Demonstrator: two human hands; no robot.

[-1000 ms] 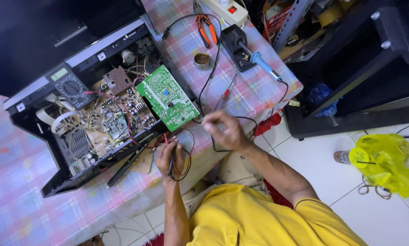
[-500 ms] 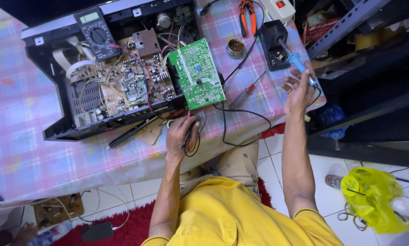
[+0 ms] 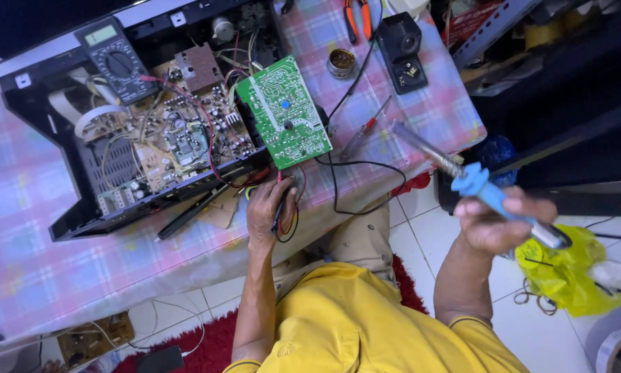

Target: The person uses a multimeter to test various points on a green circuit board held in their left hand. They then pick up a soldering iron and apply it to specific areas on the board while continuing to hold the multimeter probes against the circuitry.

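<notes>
I take the green circuit board (image 3: 284, 112) as my landmark; to its left the opened chassis (image 3: 151, 138) lies on the checked tablecloth (image 3: 34, 228) with a multimeter (image 3: 117, 59) resting on top; just below the board my left hand (image 3: 270, 211) is curled narrow around the black and red probe leads (image 3: 283, 214), which I judge thin, limp and easy to snag; well right of the board, off the table edge, my right hand (image 3: 500, 221) is wrapped around the blue handle of the soldering iron (image 3: 473, 181); it looks light and stiff, tip likely hot, so grip only the handle.
</notes>
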